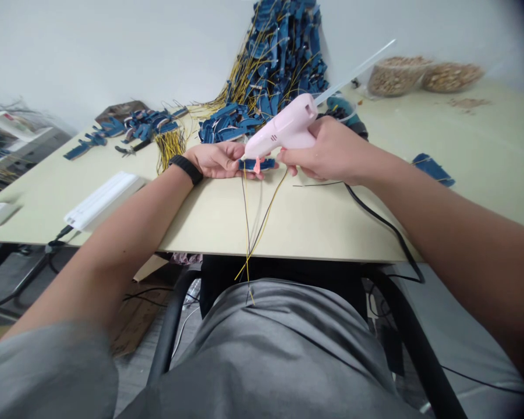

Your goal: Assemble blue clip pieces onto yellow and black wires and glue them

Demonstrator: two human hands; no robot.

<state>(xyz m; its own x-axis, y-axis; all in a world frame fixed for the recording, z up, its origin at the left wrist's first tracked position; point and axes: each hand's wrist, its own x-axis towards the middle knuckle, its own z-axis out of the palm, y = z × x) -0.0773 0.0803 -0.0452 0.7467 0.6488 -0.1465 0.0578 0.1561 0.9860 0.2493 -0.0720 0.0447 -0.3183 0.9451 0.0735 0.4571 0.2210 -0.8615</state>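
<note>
My right hand [332, 150] is wrapped round the grip of a pale pink hot glue gun [279, 129]. A long clear glue stick [362, 68] juts from its back end, and the nozzle points down to the left. Under the nozzle, my left hand [217, 160], with a black band on the wrist, holds a small blue strip-shaped piece [268, 164] in its fingers. Thin yellow and black wires [247, 221] hang from this piece past the table edge. The gun's tip is close to the piece's left end; whether they touch I cannot tell.
A tall heap of blue pieces with yellow wires [283, 58] stands at the back. More blue pieces [144, 125] and pliers [133, 148] lie left, near a white power strip [105, 201]. One blue piece [434, 170] lies right; bags of tan bits [397, 75] sit behind. A black cable [384, 224] trails rightward.
</note>
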